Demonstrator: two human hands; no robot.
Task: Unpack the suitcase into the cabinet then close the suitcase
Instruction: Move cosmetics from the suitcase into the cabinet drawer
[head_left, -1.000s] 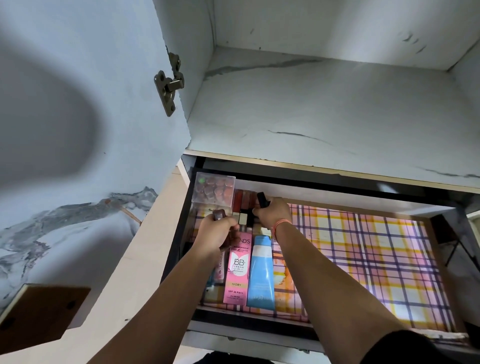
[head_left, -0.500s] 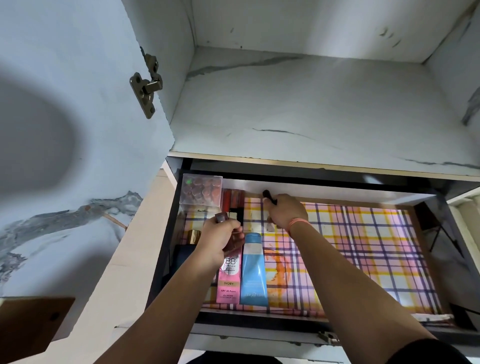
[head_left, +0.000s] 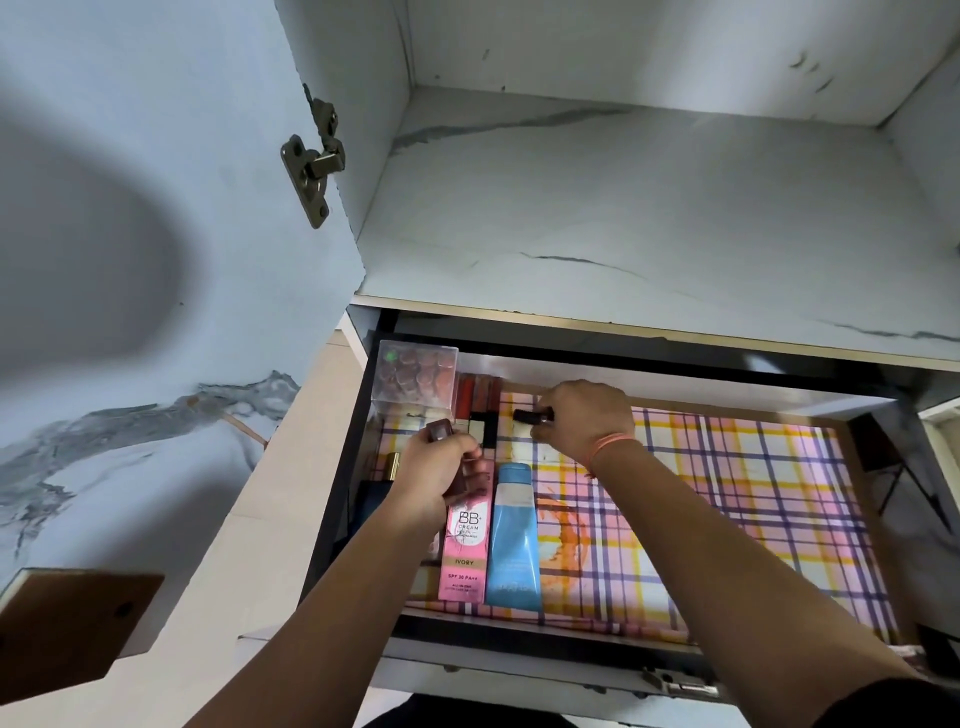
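An open cabinet drawer (head_left: 779, 525) lined with pink and yellow plaid paper sits below me. My left hand (head_left: 436, 473) is closed around several small brown lipstick tubes (head_left: 440, 429) over the drawer's left side. My right hand (head_left: 584, 415) pinches a small black tube (head_left: 530, 415) just above the liner near the drawer's back. A pink BB cream tube (head_left: 464, 556) and a blue tube (head_left: 514, 540) lie side by side at the front left. The suitcase is out of view.
A clear box of round brown items (head_left: 415, 376) stands in the drawer's back left corner, with red lipsticks (head_left: 478, 392) beside it. Above is a marble-patterned shelf (head_left: 649, 223). The cabinet door (head_left: 156, 234) hangs open at left on a brass hinge (head_left: 314, 161).
My right hand has lowered the black tube from upright to lying sideways near the drawer's back. My left hand has stayed over the left side with its tubes.
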